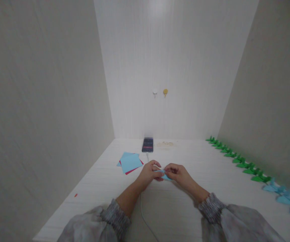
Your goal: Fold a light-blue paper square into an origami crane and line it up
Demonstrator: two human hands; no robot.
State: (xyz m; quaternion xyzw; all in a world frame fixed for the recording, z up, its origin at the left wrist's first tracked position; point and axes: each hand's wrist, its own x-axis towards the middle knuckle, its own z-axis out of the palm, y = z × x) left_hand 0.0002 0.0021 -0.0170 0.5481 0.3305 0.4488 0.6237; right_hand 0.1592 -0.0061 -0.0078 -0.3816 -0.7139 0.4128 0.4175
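Observation:
A small folded piece of light blue paper sits between my two hands above the white desk. My left hand pinches its left end with closed fingers. My right hand pinches its right end, fingers curled. Most of the paper is hidden by my fingers. Both forearms wear grey sleeves with patterned cuffs.
A stack of blue and red paper sheets lies behind my left hand. A phone stands at the back with a white cable running toward me. Green folded figures and blue ones line the right wall. Two wall hooks hang ahead.

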